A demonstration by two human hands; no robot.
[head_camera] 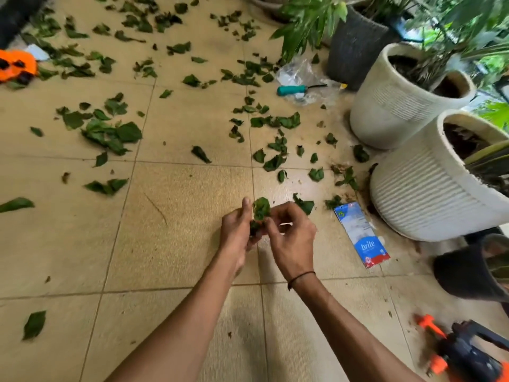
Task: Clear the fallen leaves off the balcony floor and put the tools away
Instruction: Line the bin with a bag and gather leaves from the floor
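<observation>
Several green fallen leaves (pixel 110 133) lie scattered over the beige tiled floor (pixel 179 230), thickest toward the far side. Both my hands meet above the floor at the centre. My left hand (pixel 237 230) holds a small bunch of picked leaves (pixel 261 208) with its fingers curled around them. My right hand (pixel 292 232) pinches the same bunch from the right side. A teal-handled hand tool (pixel 292 90) lies on clear plastic near the pots. A black and orange sprayer (pixel 462 351) lies at the bottom right.
Two white ribbed plant pots (pixel 407 111) (pixel 429 199) and dark pots (pixel 355 42) line the right side. A flattened blue carton (pixel 360 235) lies beside the nearer white pot. An orange object (pixel 16 66) sits at the far left.
</observation>
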